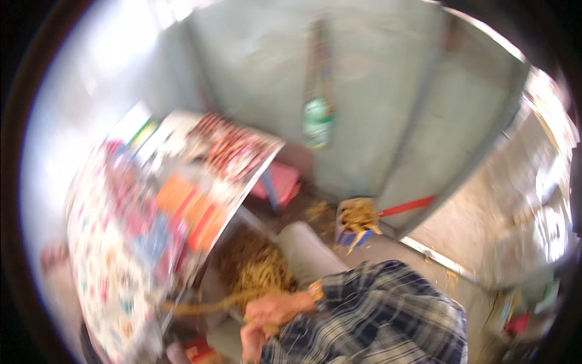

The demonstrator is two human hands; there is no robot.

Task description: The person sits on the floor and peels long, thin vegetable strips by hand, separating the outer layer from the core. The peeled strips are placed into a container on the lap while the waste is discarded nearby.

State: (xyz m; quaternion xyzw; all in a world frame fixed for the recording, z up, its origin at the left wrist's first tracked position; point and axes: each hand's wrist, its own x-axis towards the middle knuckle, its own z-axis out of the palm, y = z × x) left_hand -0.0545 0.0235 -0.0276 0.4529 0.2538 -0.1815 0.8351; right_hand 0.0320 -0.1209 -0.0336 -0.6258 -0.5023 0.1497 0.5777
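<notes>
Both my hands are close together at the lower middle of the head view. My right hand [270,310], with an orange band at its wrist, is closed around part of a long tan strip [200,308] that runs off to the left. Just below it, my left hand [253,339] touches a small tan piece; whether it grips this is blurred. Beyond my hands, a heap of yellowish strips [263,275] lies low down, near my knee.
A table [268,159] at the left bears reddish strips, orange bundles [191,211], plastic bags and a patterned cloth [109,273]. A small bin [359,218] full of tan strips stands by the metal wall. A green bottle [318,123] hangs there. A doorway opens at the right.
</notes>
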